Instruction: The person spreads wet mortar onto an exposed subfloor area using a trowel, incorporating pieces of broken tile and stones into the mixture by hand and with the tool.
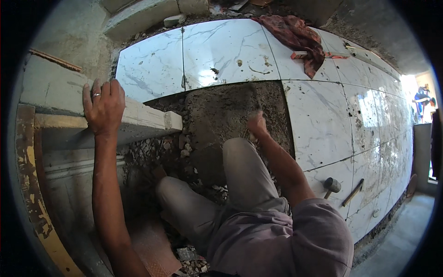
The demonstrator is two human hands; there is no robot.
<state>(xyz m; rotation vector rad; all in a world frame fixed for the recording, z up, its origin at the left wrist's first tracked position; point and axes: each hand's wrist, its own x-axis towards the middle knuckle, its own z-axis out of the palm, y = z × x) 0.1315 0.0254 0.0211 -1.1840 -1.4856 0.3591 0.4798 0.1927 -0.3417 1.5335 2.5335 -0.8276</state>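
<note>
My left hand (105,106) rests palm down on a grey concrete ledge (150,113), fingers a little apart and a ring on one of them. It leans on the ledge and holds nothing loose. Further right, my right hand (257,123) is closed in a fist low over a bed of dark, damp mortar (214,111). It seems to grip a trowel, with a pale handle end below the fist; the dark blade beyond blends into the mortar. White marble-patterned floor tiles (318,120) border the mortar on the far and right sides.
A reddish cloth (295,39) lies on the far tiles, partly over a red level (336,56). On the right tiles lie a mallet (332,185) and a dark-headed hammer (353,192). Rubble (184,150) lies beside the ledge. A straight bar (376,64) lies at the far right.
</note>
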